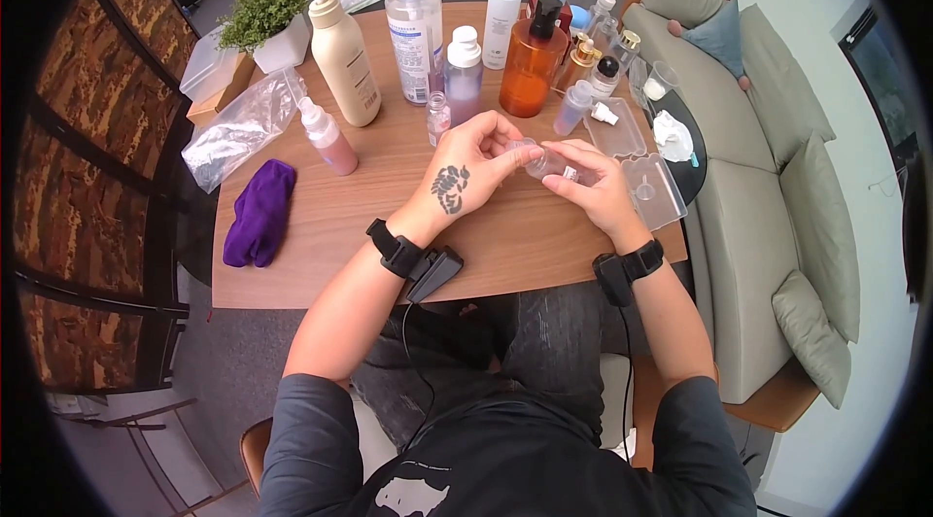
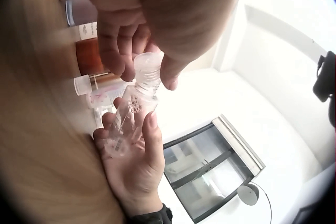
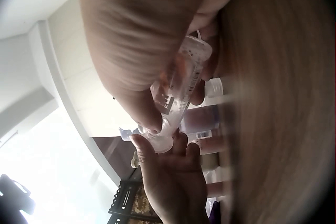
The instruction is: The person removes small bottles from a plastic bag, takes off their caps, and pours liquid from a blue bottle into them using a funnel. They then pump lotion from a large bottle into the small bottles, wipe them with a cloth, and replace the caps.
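Note:
A small clear bottle (image 2: 127, 121) lies tilted in my right hand (image 1: 601, 189), its fingers and thumb curled round the body. Printed marks and a few droplets show on its wall. At its narrow end sits a clear ridged cap (image 2: 148, 69) with a round, flared end. My left hand (image 1: 465, 167) reaches in from the other side and pinches this cap between thumb and fingers. In the right wrist view the bottle's base points up and away from the left hand (image 3: 178, 187). Both hands are raised over the near middle of the wooden table (image 1: 389, 245).
Behind the hands stand a cream pump bottle (image 1: 345, 65), a blue-topped pump bottle (image 1: 416, 41), an orange bottle (image 1: 533, 65) and several smaller ones. A pink bottle (image 1: 330, 140), plastic bag (image 1: 243, 133) and purple cloth (image 1: 260, 214) are left; an opened clear case (image 1: 666, 206) is right.

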Motion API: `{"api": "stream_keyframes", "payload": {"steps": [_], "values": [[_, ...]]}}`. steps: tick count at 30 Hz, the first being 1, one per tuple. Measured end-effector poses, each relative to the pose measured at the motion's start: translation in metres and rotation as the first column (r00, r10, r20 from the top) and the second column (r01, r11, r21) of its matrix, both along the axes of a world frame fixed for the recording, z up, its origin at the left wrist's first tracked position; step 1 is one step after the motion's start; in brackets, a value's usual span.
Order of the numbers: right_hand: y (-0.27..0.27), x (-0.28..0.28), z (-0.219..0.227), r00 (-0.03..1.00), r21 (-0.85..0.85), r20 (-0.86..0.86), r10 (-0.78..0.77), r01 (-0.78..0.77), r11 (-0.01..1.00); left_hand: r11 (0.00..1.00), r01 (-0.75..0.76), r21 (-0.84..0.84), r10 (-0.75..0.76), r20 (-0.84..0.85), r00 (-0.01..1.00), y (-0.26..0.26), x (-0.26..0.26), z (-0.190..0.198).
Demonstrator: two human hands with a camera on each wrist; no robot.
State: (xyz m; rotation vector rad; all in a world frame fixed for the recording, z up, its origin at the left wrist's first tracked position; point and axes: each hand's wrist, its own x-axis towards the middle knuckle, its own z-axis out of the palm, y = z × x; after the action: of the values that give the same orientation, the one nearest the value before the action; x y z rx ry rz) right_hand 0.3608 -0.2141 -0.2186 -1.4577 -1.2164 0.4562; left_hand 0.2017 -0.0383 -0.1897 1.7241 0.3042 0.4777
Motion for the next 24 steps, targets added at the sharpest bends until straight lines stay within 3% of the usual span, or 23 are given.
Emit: {"api": "stream_keyframes", "payload": {"steps": [3, 6, 9, 18, 21, 24], "values": [[0.0, 0.0, -0.002, 0.999, 0.002, -0.039, 0.018, -0.017, 1.0, 0.999, 0.052, 0.016, -0.053, 0.064, 0.997, 0.001, 0.001, -0.013], [0.001, 0.0, 0.001, 0.999, -0.002, -0.033, 0.01, -0.01, 1.0, 0.965, 0.055, 0.255, -0.107, 0.192, 0.976, 0.004, 0.0, -0.011], [0.001, 0.001, -0.001, 0.999, 0.008, -0.046, 0.003, -0.003, 1.0, 0.948, 0.078, 0.307, -0.156, 0.237, 0.959, 0.002, -0.003, -0.003], [0.0, 0.0, 0.001, 0.996, 0.014, -0.09, 0.013, -0.012, 1.0, 0.996, -0.044, 0.078, 0.019, 0.301, 0.953, -0.002, 0.001, -0.006], [-0.001, 0.002, 0.002, 0.999, -0.004, -0.045, 0.004, -0.004, 1.0, 0.996, 0.03, 0.085, -0.02, -0.109, 0.994, 0.001, -0.005, 0.011], [0.0, 0.001, 0.001, 0.995, 0.017, -0.097, 0.014, -0.012, 1.0, 0.934, 0.103, 0.341, -0.176, 0.192, 0.965, 0.007, -0.007, 0.002]]}}
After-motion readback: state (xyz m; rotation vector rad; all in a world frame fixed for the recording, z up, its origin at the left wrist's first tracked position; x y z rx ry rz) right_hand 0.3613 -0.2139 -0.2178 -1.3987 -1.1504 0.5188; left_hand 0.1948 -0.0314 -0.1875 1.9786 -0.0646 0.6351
